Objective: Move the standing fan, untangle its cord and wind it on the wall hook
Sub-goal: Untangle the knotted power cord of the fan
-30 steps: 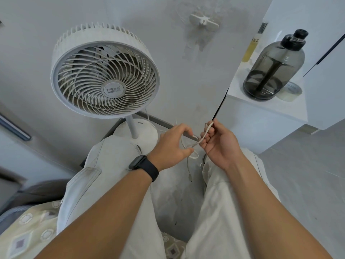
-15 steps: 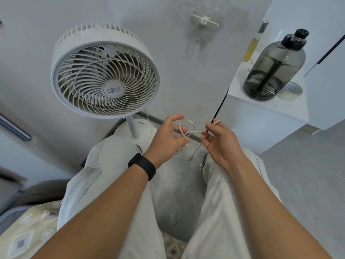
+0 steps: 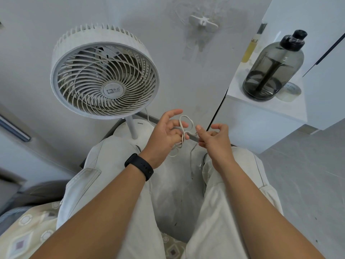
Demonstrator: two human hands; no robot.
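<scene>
Fan cord looped up between both hands, right in front of the fan by the wall

Left hand is raised with fingers spread and half curled, white cord looped round its lower fingers, a loop sticking up past them. Right hand is just beside it, fingers curled loosely with the thumb up; can't tell if it's actually pinching the cord. Both forearms reach out over the knees. Wall hook sits bare higher up the wall
</scene>
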